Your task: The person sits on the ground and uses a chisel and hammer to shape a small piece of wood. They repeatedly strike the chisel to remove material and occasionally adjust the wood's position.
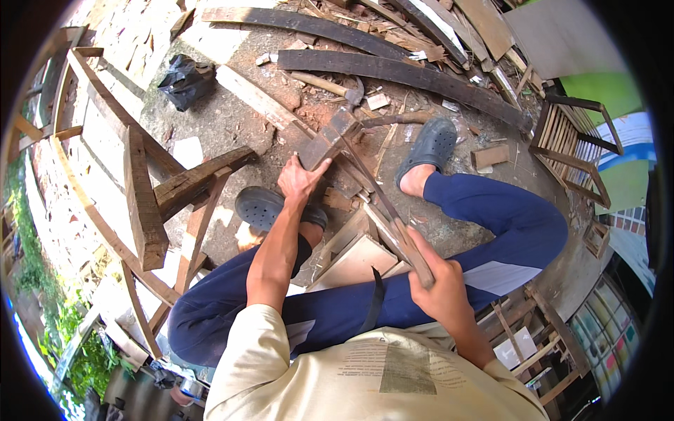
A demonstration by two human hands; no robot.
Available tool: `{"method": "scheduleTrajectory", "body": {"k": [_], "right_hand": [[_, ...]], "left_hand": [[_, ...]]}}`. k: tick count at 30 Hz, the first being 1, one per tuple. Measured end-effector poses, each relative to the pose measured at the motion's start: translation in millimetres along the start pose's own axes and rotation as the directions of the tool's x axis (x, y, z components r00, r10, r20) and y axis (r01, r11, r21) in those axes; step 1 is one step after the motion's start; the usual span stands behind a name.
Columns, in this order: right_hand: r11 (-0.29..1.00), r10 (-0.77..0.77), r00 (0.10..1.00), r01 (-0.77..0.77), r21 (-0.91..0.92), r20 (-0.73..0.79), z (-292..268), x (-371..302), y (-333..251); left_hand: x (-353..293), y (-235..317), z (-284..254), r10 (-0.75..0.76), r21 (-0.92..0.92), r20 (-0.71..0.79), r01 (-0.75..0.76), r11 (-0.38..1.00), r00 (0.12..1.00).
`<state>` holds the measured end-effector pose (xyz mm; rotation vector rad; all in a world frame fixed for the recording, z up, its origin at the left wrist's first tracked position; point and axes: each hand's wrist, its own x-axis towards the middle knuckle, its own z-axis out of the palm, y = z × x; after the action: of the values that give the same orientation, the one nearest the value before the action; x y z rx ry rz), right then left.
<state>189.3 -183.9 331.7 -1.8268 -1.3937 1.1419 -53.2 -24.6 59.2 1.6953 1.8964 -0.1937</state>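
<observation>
Over the grey concrete ground, the left hand grips the near end of a dark-brown rectangular wooden block slanting forward-right, while the right hand clasps a long, narrow, wooden-handled blade angled forward-left toward it.

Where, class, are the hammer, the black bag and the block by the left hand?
Hammer (319, 83): head view, on its wooden handle.
Black bag (187, 81): head view, on its crumpled middle.
Block (326, 143): head view, on its visible face.
</observation>
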Motion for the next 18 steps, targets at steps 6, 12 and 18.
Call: {"method": "scheduleTrajectory", "body": {"k": [6,12,18], "right_hand": [[0.933,0.359,0.916,-0.345,-0.106,0.18,52.7,145.4,28.4],[0.998,0.03,1.0,-0.03,-0.046,0.002,3.4,6.1,-9.3],[0.98,0.172,0.981,-0.162,-0.114,0.088,62.9,120.9,56.6]], "left_hand": [[-3.1,12.0,4.4,0.029,-0.04,0.053,-0.027,0.999,0.998],[-2.6,-6.8,7.7,0.007,-0.022,-0.005,-0.007,1.0,1.0],[0.8,9.5,-1.7,0.018,-0.034,0.097,-0.015,0.999,0.995]]}}
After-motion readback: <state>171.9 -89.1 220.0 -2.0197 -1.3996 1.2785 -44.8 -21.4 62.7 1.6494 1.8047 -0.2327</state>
